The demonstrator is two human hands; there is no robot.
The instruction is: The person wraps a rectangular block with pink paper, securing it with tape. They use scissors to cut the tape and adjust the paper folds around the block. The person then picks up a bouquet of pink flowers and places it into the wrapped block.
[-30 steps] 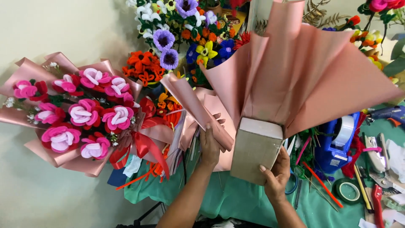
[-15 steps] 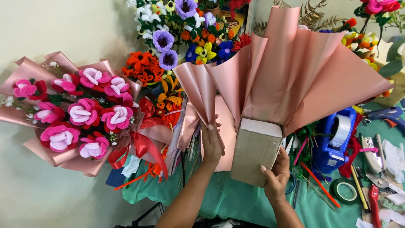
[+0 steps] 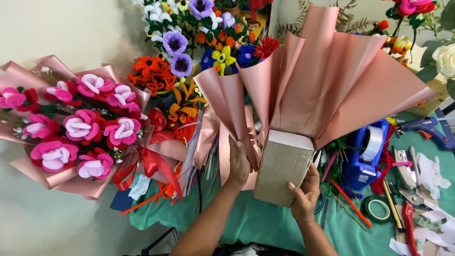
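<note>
A plain brown cardboard box (image 3: 283,166), blocky and matte, stands near the middle of the green-covered table (image 3: 265,223). The right hand (image 3: 305,192) clasps its lower corner. Smooth pink wrapping paper (image 3: 327,80) fans up in stiff folds from the box top; the left hand (image 3: 238,163) pinches one folded cone of it. A blue tape dispenser (image 3: 362,159) sits right of the box, and a pink flower bouquet (image 3: 71,128) lies at the left edge.

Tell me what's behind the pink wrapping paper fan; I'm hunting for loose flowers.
Blue, yellow and red flowers peek out at the pink wrapping paper fan's upper left edge, and dried fern fronds show above it. Anything directly behind it is hidden.
</note>
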